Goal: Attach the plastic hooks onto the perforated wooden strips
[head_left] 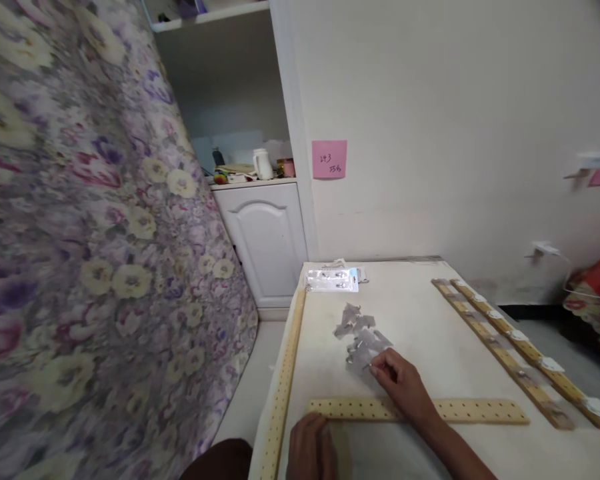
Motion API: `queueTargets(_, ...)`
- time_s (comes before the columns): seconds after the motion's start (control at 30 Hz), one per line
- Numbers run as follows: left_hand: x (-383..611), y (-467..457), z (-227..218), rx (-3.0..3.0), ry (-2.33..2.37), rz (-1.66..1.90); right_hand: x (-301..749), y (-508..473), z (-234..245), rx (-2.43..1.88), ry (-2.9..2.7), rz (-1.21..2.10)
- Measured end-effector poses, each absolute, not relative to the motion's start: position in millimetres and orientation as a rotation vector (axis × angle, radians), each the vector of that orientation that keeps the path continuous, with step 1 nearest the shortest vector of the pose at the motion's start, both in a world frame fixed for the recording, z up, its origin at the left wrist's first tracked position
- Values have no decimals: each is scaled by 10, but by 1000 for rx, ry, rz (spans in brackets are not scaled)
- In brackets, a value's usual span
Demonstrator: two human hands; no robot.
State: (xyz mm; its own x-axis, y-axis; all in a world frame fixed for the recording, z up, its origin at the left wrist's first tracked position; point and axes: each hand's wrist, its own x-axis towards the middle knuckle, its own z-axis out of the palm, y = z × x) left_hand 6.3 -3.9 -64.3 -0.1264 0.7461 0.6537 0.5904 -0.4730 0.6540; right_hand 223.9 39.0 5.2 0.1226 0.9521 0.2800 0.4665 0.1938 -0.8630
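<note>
Perforated strip [357, 409]: long axis crosswise | right fingers [386, 360]: pinching small piece [369, 366] | left fingers [307, 430]: unclear

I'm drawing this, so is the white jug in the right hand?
No, the white jug stands on the cabinet shelf, and the right hand is down by the grey scraps.

The left hand [310, 448] curls at the bottom middle. The right hand [400, 383] pinches, lower right, its forearm [454, 448] slanting.

Front strip [480, 411] is pale tan, dotted with dark holes. Scraps [353, 323] are grey; surface [405, 300], off-white. Curtain [130, 233] shows purple, pink and cream flowers on grey. Wall note [329, 160]: pink.
</note>
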Motion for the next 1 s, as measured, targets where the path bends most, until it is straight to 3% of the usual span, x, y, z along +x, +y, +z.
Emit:
queueTargets(0.47, 114, -243, -126, 1442, 1469, 1369, 1560, 105, 45, -1297, -1690, 819)
queueTargets(1.0, 25, -124, -269, 1163, 1360, 1330, 1353, 80, -15, -1124, -1823, 751)
